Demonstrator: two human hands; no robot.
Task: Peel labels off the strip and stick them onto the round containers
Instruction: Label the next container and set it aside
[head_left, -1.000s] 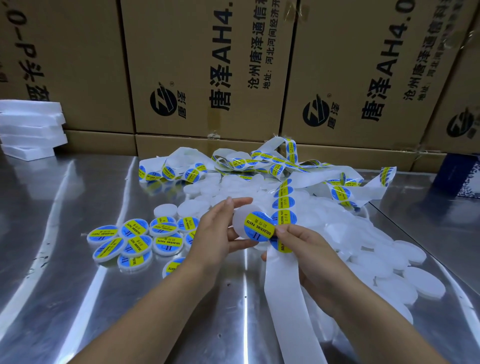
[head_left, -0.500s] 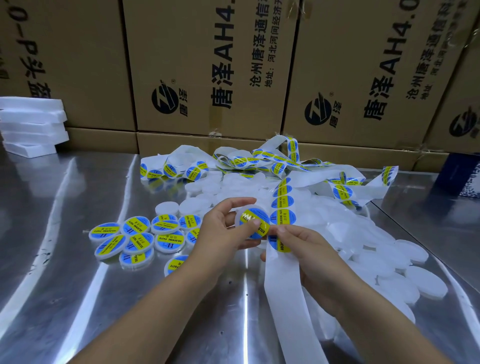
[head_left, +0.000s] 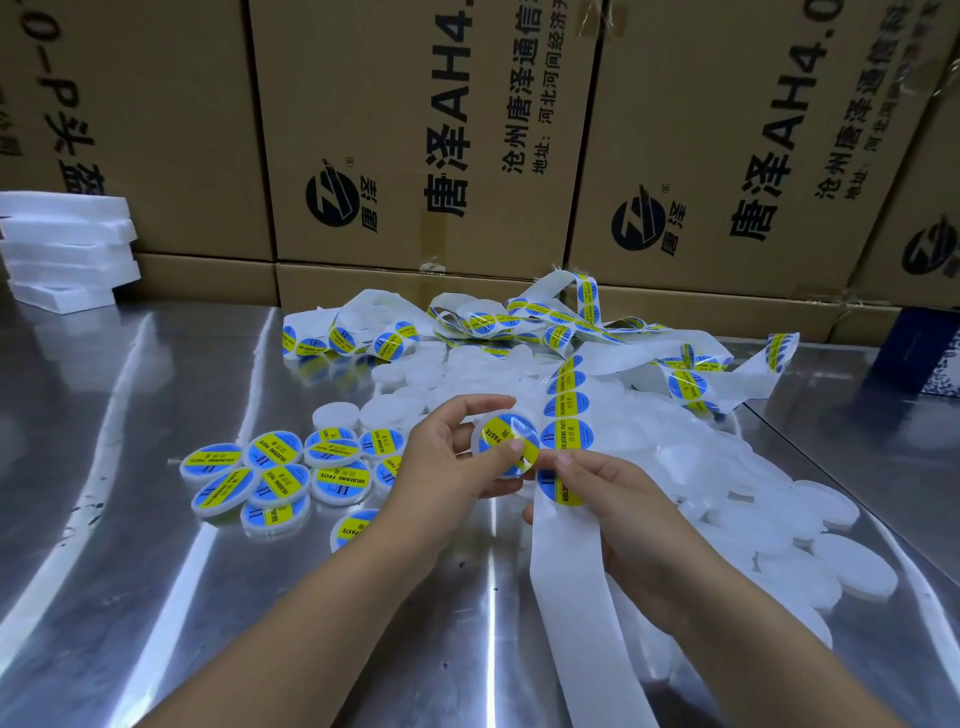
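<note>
Though glossy, steel table (head_left: 156, 571) before cartons (head_left: 395, 104).

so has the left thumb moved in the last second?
Yes. The left hand has slid its thumb right onto the label, toward the strip; the container stays put beside the labelled pile.

Shiny steel tabletop (head_left: 156, 519) streaked with glare, printed cardboard cartons (head_left: 415, 130) stacked behind, white foam slabs (head_left: 67, 249) far left
</note>
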